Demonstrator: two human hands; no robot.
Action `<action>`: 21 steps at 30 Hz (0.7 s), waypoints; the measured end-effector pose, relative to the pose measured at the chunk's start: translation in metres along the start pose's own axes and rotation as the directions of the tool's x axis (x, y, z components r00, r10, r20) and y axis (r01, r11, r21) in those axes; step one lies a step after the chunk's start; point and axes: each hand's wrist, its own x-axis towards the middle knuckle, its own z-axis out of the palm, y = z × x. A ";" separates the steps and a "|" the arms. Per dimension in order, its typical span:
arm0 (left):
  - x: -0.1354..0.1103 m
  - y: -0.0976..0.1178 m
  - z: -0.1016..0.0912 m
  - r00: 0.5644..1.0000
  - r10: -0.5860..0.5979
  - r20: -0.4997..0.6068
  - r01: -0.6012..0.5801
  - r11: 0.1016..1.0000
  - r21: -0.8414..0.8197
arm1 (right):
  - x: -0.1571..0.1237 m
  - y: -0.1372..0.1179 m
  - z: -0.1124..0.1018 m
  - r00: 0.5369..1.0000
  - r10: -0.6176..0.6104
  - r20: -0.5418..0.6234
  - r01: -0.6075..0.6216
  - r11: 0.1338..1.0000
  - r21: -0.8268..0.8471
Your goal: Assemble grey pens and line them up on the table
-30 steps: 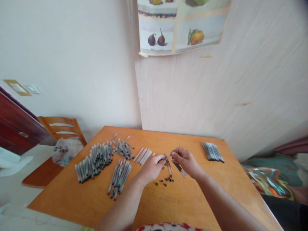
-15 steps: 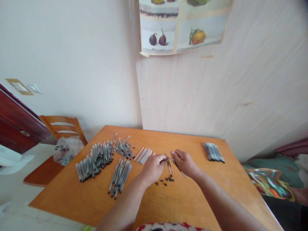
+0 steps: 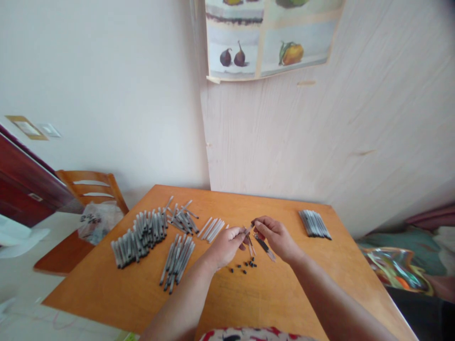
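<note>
From where I stand, everything hangs on the short gap between the two hands. The left hand (image 3: 227,246) and the right hand (image 3: 275,235) are raised over the worktop (image 3: 266,296), fingertips nearly meeting, and a slim pale pen (image 3: 250,228) bridges them. It lies on a slant: its near end is tucked among the left fingers, and its long axis runs away and rightward to a dark end at the right fingertips. So the pen points from one set of fingers straight toward the other, and neither hand is clearly the nearer one.

The left fingers are closed in a pinch, thumb on top, gripping the pen's body. The right thumb and forefinger are pinched together at the dark end; whether that end is a separate piece is too small for me to tell.

Just below the right fingers, on its near side, lie a few thin dark-and-clear sticks (image 3: 263,245), angled toward the right forearm. Nearer the person than both sets of fingers sits a scatter of little black plugs (image 3: 252,265). Just left of the left fingers is a row of pale tubes (image 3: 215,230), with a bundle of dark-ended pens (image 3: 177,260) farther left. Well right of the right fingers lies a neat stack of pens (image 3: 314,224).
</note>
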 end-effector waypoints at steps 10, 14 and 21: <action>0.004 -0.007 0.001 0.994 0.088 -0.062 -0.078 0.984 0.160 | 0.000 -0.001 0.005 0.997 0.069 -0.046 -0.065 0.994 0.086; 0.006 -0.012 0.003 0.971 0.202 -0.130 -0.149 0.930 0.336 | 0.001 -0.002 0.009 0.992 0.086 -0.093 -0.081 0.995 0.053; -0.002 0.004 0.003 0.900 0.410 -0.145 -0.206 0.696 0.688 | -0.001 -0.001 0.018 0.973 0.112 -0.200 -0.109 0.994 0.029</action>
